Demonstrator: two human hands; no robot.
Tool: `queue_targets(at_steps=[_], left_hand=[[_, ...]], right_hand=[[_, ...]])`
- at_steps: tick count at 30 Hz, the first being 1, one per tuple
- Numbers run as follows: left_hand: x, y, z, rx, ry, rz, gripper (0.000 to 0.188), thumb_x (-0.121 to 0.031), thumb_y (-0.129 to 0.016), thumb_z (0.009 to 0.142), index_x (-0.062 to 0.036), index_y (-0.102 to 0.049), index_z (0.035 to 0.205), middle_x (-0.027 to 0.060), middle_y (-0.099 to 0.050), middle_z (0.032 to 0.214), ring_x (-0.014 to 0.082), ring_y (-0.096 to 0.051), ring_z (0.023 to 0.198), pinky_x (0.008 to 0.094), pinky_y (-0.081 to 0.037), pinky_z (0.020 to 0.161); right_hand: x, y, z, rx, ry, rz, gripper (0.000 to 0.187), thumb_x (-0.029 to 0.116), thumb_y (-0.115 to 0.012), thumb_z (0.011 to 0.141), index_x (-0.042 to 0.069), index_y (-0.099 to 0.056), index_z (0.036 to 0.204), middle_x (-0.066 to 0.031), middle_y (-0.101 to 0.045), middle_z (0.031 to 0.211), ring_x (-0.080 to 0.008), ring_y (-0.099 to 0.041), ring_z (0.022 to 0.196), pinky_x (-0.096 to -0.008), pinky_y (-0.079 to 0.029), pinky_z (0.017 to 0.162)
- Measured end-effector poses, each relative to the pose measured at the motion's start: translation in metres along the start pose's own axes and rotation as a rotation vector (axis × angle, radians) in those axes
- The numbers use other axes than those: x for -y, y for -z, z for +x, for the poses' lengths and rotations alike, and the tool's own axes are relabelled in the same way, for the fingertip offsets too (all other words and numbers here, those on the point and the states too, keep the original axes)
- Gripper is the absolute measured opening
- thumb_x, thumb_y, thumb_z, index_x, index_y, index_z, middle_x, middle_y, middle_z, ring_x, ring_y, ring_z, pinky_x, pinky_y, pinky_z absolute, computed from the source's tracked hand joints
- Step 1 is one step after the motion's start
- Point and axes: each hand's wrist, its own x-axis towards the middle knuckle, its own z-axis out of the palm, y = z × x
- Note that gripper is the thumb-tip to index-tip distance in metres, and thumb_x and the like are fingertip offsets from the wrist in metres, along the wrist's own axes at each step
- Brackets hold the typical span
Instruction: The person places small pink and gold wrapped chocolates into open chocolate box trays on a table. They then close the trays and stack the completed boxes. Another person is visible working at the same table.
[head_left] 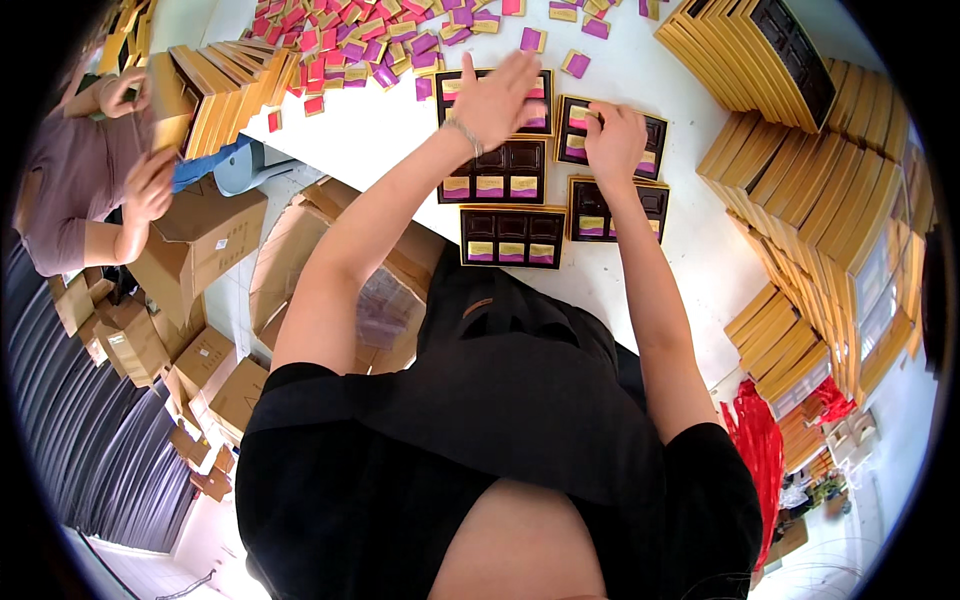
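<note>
Dark compartment trays with gold edges lie on the white table in two columns. My left hand, fingers stretched out, is over the far left tray, covering part of it and its pink, purple and gold wrapped pieces. My right hand is curled over the far right tray, with fingertips beside a pink and gold wrapped piece; what they pinch, if anything, is hidden. Nearer me are a middle left tray, a near left tray and a near right tray, each with wrapped pieces in its near row.
A loose heap of small wrapped pieces spreads across the far table. Tall stacks of gold-edged trays stand at the right, more at the far left. Another person works at the left. Open cardboard boxes stand below the table edge.
</note>
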Motion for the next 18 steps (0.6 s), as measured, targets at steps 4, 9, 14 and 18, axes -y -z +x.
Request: queue_targets(at_steps=[4,9,14,18], left_hand=[[0.037,0.011,0.072,-0.016,0.272,-0.26,0.025,-0.013,-0.057,0.086,-0.013,-0.064,0.11,0.0046,-0.066,0.109,0.0236,-0.059,0.106,0.0427,-0.046,0.093],[0.075,-0.02,0.122,-0.104,0.03,-0.107,0.034,-0.022,-0.07,0.079,-0.0138,-0.064,0.111,0.0031,-0.062,0.109,0.0258,-0.057,0.104,0.0373,-0.049,0.089],[0.097,-0.035,0.127,-0.178,0.016,-0.095,0.035,-0.025,-0.069,0.079,-0.0155,-0.064,0.112,0.0026,-0.061,0.108,0.0261,-0.055,0.107,0.0373,-0.048,0.089],[0.099,-0.043,0.117,-0.267,-0.027,-0.157,0.034,-0.024,-0.067,0.082,-0.0161,-0.063,0.115,0.0033,-0.061,0.113,0.0269,-0.055,0.108,0.0373,-0.048,0.09]], right_hand=[[0.003,0.011,-0.008,0.011,0.163,-0.145,0.031,0.024,-0.062,0.084,0.01,-0.065,0.111,-0.0064,-0.055,0.127,-0.0285,-0.048,0.116,-0.0523,-0.037,0.094],[0.002,0.022,-0.025,0.21,0.362,-0.308,0.051,0.037,-0.055,0.09,0.009,-0.049,0.134,-0.002,-0.038,0.147,-0.0279,-0.033,0.136,-0.0644,-0.022,0.107],[0.013,0.029,0.0,0.109,0.33,-0.182,0.039,0.026,-0.057,0.09,0.009,-0.056,0.125,-0.0044,-0.052,0.134,-0.0266,-0.046,0.125,-0.0607,-0.027,0.104],[0.026,-0.007,0.085,-0.047,0.306,0.285,0.026,0.005,-0.062,0.082,0.007,-0.062,0.108,-0.0076,-0.066,0.102,-0.0291,-0.061,0.097,-0.0413,-0.043,0.093]])
